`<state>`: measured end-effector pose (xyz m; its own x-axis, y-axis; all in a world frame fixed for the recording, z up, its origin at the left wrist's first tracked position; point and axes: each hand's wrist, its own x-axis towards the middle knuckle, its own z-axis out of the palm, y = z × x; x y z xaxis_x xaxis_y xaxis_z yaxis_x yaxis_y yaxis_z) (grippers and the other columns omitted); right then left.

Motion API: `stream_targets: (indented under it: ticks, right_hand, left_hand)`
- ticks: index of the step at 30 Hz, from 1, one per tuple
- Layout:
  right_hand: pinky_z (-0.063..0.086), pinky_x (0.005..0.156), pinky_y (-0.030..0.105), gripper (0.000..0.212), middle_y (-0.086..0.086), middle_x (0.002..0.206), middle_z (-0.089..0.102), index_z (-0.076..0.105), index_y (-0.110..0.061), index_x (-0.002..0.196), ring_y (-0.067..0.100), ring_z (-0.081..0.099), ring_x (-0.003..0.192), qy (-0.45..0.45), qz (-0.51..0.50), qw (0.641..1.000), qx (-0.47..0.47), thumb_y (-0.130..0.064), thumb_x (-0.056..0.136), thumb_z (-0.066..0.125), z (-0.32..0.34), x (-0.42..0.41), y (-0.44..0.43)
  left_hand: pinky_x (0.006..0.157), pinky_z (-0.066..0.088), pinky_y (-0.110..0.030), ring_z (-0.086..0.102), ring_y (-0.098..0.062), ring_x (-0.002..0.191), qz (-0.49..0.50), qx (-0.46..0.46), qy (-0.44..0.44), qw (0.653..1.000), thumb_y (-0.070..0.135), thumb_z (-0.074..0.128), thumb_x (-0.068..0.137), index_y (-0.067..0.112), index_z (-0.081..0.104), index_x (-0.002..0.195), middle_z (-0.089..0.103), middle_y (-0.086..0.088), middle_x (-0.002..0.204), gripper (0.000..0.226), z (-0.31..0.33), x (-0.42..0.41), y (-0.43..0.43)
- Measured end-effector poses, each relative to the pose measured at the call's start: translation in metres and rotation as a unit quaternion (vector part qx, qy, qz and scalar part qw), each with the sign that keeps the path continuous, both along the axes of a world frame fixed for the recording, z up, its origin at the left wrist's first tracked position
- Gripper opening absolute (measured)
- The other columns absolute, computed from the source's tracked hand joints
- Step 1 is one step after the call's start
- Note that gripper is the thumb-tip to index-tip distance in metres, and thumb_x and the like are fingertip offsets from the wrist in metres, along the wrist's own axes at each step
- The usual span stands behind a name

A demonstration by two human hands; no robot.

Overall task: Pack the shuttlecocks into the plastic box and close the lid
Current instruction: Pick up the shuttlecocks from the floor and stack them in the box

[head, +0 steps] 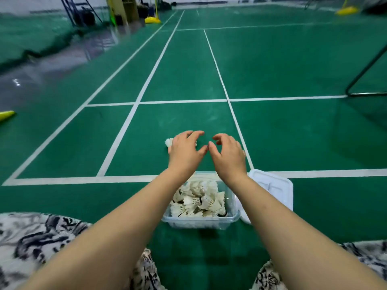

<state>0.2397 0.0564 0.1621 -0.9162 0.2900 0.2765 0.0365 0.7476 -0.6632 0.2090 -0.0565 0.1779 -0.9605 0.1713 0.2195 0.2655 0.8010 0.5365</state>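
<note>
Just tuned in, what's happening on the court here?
A person seated on the floor reaches both hands past the clear plastic box, already heaped with shuttlecocks. The left hand covers a loose shuttlecock on the floor; the right hand hovers beside it, fingers curled. The lid lies off, right of the box.

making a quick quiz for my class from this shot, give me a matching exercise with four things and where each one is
Things
1. plastic box
2. lid
3. loose shuttlecock
4. yellow base

Places
a. far up the court, at the foot of a pole
b. on the floor at the box's right side, off it
c. on the floor past the box, partly under the left hand
d. nearest the person, open, with packed shuttlecocks inside

Pairs: 1-d, 2-b, 3-c, 4-a
</note>
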Motion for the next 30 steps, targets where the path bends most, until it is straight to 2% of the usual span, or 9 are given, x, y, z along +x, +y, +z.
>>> stream_targets:
  ticks: [4,7,11,14,18,21,23,26,30]
  right_hand:
    - [0.038,0.087,0.038,0.028,0.009,0.108,0.067,0.063,-0.015,0.103,0.034,0.055,0.105,-0.010,-0.030,0.999,0.039,-0.030,0.096,0.040,0.037,0.002,0.020]
    - [0.037,0.086,0.037,0.028,0.008,0.102,0.069,0.062,-0.016,0.097,0.034,0.055,0.100,0.002,-0.026,0.997,0.067,-0.029,0.096,0.037,0.061,0.005,0.029]
    - [0.036,0.088,0.037,0.028,0.007,0.103,0.069,0.061,-0.017,0.100,0.032,0.057,0.100,0.004,-0.003,0.992,0.128,-0.029,0.095,0.036,0.080,-0.006,0.031]
    - [0.035,0.086,0.037,0.027,0.006,0.102,0.068,0.060,-0.018,0.101,0.031,0.056,0.101,0.002,0.020,0.986,0.166,-0.030,0.095,0.036,0.083,-0.025,0.031]
    - [0.035,0.087,0.038,0.027,0.003,0.107,0.068,0.059,-0.021,0.105,0.030,0.055,0.104,-0.018,0.060,0.966,0.250,-0.032,0.095,0.037,0.078,-0.051,0.040]
    - [0.036,0.090,0.038,0.028,0.005,0.110,0.067,0.059,-0.021,0.109,0.029,0.055,0.106,-0.040,0.075,0.953,0.292,-0.032,0.095,0.038,0.080,-0.071,0.053]
    - [0.035,0.091,0.038,0.028,0.005,0.111,0.066,0.059,-0.021,0.110,0.029,0.055,0.106,-0.051,0.079,0.952,0.291,-0.031,0.095,0.038,0.077,-0.084,0.060]
    - [0.036,0.091,0.039,0.028,0.005,0.113,0.066,0.058,-0.020,0.110,0.030,0.055,0.107,-0.065,0.077,0.959,0.264,-0.030,0.095,0.037,0.060,-0.105,0.064]
    - [0.038,0.089,0.040,0.028,0.005,0.111,0.066,0.059,-0.020,0.109,0.031,0.056,0.105,-0.084,0.089,0.961,0.249,-0.029,0.094,0.038,0.020,-0.137,0.059]
  left_hand:
    - [0.098,0.037,-0.038,0.041,-0.026,0.125,-0.002,-0.037,0.025,0.999,0.032,0.053,0.089,0.027,0.063,0.115,0.060,-0.005,0.120,0.028,0.042,-0.005,-0.007]
    - [0.095,0.039,-0.038,0.047,-0.025,0.119,-0.002,-0.023,0.055,0.998,0.028,0.049,0.089,0.026,0.067,0.104,0.066,-0.001,0.113,0.024,0.071,-0.012,-0.016]
    - [0.089,0.044,-0.037,0.056,-0.026,0.104,0.003,-0.009,0.066,0.998,0.024,0.046,0.089,0.022,0.068,0.097,0.070,-0.002,0.099,0.024,0.097,-0.030,-0.017]
    - [0.087,0.040,-0.035,0.057,-0.025,0.101,0.010,-0.023,0.073,0.997,0.024,0.045,0.089,0.022,0.068,0.096,0.070,-0.001,0.097,0.025,0.101,-0.047,-0.010]
    - [0.083,0.035,-0.033,0.057,-0.025,0.098,0.005,-0.055,0.040,0.998,0.024,0.047,0.088,0.021,0.067,0.091,0.069,-0.001,0.093,0.021,0.085,-0.074,-0.009]
    - [0.089,0.043,-0.036,0.057,-0.025,0.095,0.022,-0.045,-0.005,0.999,0.023,0.048,0.087,0.023,0.066,0.086,0.064,0.001,0.086,0.018,0.083,-0.100,-0.018]
    - [0.094,0.045,-0.039,0.057,-0.025,0.097,0.036,-0.034,-0.025,0.998,0.023,0.049,0.086,0.025,0.066,0.088,0.062,0.001,0.087,0.017,0.080,-0.119,-0.023]
    - [0.095,0.045,-0.041,0.058,-0.027,0.099,0.064,-0.014,-0.047,0.997,0.023,0.050,0.085,0.025,0.065,0.095,0.067,-0.003,0.101,0.018,0.064,-0.146,-0.029]
    - [0.096,0.045,-0.042,0.057,-0.027,0.104,0.090,-0.028,-0.074,0.993,0.029,0.050,0.086,0.023,0.054,0.117,0.066,-0.004,0.109,0.032,0.024,-0.178,-0.030]
